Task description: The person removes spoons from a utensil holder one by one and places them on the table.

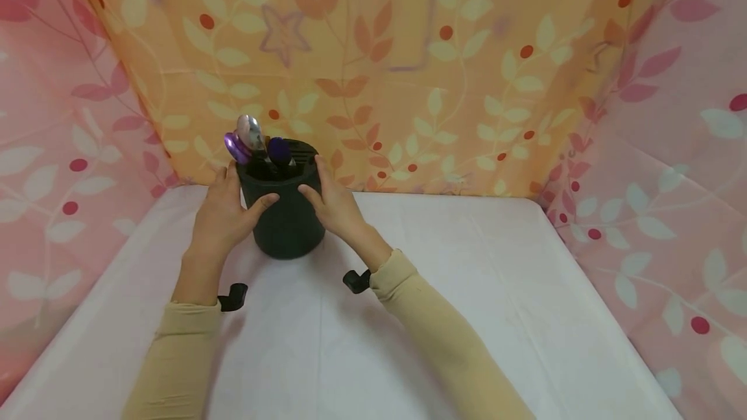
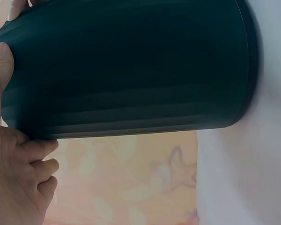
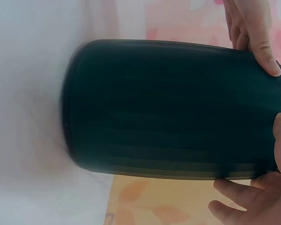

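Head view, left of centre in the frame: my left hand grips the near-rim part of a dark green holder, thumb on its front and fingers along its left side. The holder is roughly upright at the white table, with a shiny purple utensil, a silver spoon and a dark purple rounded piece poking out from left to right. My right hand holds its right side, thumb likewise across the front.

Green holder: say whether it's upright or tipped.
Upright: in the head view, the green holder has its mouth up, with a silver utensil sticking out.
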Motion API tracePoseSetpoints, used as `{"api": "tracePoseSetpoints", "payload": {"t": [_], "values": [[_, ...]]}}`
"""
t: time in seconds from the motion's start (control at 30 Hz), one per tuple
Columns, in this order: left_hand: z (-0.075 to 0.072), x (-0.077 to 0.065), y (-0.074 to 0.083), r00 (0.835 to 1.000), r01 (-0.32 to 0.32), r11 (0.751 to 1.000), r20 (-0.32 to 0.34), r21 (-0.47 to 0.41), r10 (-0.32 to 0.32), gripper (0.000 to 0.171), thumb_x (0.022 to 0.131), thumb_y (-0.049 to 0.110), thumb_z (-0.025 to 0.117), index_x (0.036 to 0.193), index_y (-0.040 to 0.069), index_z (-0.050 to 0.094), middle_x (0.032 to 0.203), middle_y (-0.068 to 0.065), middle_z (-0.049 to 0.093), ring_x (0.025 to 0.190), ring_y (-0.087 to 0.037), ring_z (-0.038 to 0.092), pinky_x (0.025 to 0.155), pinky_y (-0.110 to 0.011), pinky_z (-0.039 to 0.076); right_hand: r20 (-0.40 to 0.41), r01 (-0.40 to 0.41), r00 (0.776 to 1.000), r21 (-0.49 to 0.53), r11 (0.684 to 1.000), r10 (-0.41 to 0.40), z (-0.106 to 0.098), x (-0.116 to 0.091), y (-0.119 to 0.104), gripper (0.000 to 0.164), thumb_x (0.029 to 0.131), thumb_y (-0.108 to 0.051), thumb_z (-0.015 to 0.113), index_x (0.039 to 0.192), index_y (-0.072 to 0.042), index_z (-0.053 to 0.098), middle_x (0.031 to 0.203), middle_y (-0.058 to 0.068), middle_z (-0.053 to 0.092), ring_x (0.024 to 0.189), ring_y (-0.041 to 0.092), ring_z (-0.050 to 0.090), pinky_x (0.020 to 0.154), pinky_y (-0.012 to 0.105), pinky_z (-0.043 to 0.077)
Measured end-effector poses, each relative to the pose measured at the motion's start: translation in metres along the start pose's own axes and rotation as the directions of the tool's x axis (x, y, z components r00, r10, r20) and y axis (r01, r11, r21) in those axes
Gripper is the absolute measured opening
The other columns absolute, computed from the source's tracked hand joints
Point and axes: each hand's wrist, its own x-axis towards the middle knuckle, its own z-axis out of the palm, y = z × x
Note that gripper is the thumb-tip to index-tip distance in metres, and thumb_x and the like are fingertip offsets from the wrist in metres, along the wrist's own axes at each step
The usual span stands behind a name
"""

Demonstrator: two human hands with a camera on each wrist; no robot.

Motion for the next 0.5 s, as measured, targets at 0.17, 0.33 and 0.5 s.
{"api": "tracePoseSetpoints", "payload": {"t": [0.17,0.33,0.5], "values": [[0.012,-0.001,0.017,0.999,-0.036,0.999,-0.023,-0.018,0.036,0.116,0.093,0.073,0.059,0.165,-0.001,0.006,0.167,-0.034,0.017,0.151,-0.056,0.022,0.106,-0.080,0.032,-0.006,-0.036,0.999,0.030,0.999,0.036,-0.013,-0.013,0.011,0.078,0.108,-0.047,0.050,0.168,-0.014,0.014,0.167,0.014,0.033,0.136,0.046,0.052,0.109,0.060,0.046],[0.022,-0.004,0.035,0.998,-0.049,0.999,-0.027,-0.022,0.049,0.116,0.093,0.073,0.059,0.165,-0.002,0.008,0.166,-0.034,0.020,0.149,-0.058,0.025,0.104,-0.080,0.035,-0.027,-0.030,0.999,0.039,0.999,0.031,-0.025,-0.027,0.022,0.078,0.108,-0.044,0.052,0.168,-0.012,0.014,0.170,0.013,0.025,0.145,0.043,0.043,0.114,0.056,0.043],[0.033,-0.009,0.052,0.998,-0.051,0.998,-0.025,-0.020,0.050,0.116,0.093,0.074,0.058,0.164,-0.005,0.010,0.165,-0.036,0.019,0.149,-0.058,0.026,0.105,-0.079,0.035,-0.050,-0.027,0.998,0.041,0.999,0.029,-0.038,-0.043,0.031,0.077,0.108,-0.041,0.053,0.167,-0.009,0.015,0.169,0.014,0.029,0.140,0.037,0.052,0.111,0.054,0.047]]}}
